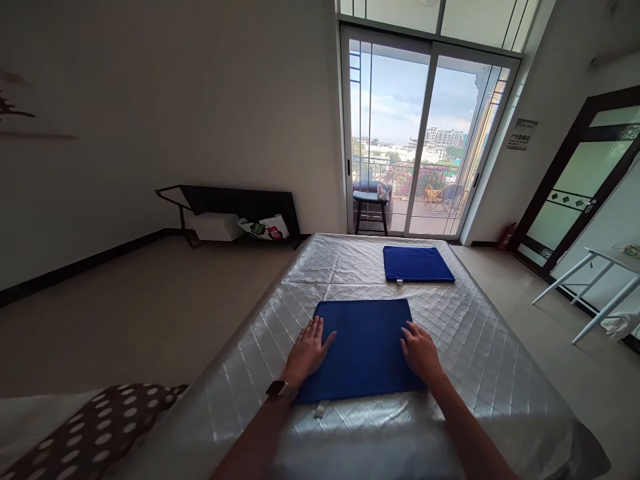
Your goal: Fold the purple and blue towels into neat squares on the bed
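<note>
A flat blue rectangular cloth piece (367,347), perhaps a cushion cover, lies on the quilted silver-grey table cover (260,360). A small white tag sticks out at its near edge. My left hand (309,350) rests on its left side, fingers stretched forward and thumb apart; a watch sits on that wrist. On the right side lies my right hand (419,348), its fingers spread and slightly bent over the edge. Neither hand grips anything. Farther off, a second flat blue cloth piece (418,264) lies on the same cover, with a tag at its near edge.
A brown polka-dot fabric (100,427) lies at the lower left. Against the wall stands a dark frame (240,203) with a white box (217,227) and a printed bag (270,228). A sliding glass door (423,140) is beyond. To the right stands a white-legged table (613,257).
</note>
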`<move>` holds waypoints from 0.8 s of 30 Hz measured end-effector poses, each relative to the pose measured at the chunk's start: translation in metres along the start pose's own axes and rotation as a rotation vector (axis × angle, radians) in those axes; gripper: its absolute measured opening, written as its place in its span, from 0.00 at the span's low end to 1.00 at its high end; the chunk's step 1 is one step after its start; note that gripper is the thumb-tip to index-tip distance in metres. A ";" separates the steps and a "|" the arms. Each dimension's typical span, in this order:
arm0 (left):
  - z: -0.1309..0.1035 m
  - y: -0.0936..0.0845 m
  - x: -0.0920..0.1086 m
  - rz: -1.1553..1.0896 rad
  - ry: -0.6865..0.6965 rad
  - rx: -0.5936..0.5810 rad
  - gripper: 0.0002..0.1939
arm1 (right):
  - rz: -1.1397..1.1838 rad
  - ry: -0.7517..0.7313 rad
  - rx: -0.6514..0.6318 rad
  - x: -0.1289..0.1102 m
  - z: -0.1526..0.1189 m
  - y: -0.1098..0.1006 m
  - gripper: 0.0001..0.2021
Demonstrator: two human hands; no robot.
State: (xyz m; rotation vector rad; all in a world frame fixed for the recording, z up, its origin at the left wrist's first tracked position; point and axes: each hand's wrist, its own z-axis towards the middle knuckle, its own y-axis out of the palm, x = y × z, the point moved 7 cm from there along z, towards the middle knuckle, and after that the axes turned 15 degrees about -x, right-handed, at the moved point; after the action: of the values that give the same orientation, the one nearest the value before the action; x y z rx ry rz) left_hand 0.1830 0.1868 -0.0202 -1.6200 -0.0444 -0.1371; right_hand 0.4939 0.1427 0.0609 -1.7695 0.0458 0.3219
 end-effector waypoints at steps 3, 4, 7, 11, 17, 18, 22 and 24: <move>-0.001 -0.002 0.000 0.004 0.000 -0.006 0.44 | 0.097 -0.039 -0.020 0.014 -0.038 0.006 0.15; -0.002 -0.005 0.002 0.005 0.000 -0.008 0.44 | 0.130 -0.055 -0.034 0.019 -0.050 0.009 0.14; -0.012 -0.023 0.006 0.002 -0.002 0.030 0.42 | 0.213 -0.091 -0.059 0.033 -0.075 0.020 0.12; -0.045 -0.047 0.010 -0.122 0.034 0.022 0.33 | 0.268 -0.158 -0.006 0.040 -0.087 0.026 0.13; -0.112 -0.038 0.013 -0.446 0.203 -0.265 0.21 | 0.228 -0.255 0.095 0.039 -0.090 0.033 0.14; -0.120 -0.038 0.011 -0.466 0.213 -0.264 0.20 | 0.213 -0.270 0.107 0.039 -0.091 0.033 0.14; -0.136 -0.039 0.004 -0.525 0.257 -0.211 0.19 | 0.189 -0.273 0.144 0.036 -0.093 0.030 0.14; -0.136 -0.038 0.002 -0.519 0.254 -0.183 0.20 | 0.211 -0.277 0.147 0.034 -0.091 0.025 0.14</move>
State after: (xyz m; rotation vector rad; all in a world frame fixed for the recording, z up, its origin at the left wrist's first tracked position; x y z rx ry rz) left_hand 0.1724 0.0527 0.0243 -1.7314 -0.2627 -0.7636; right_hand 0.5392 0.0545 0.0462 -1.5637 0.0566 0.6963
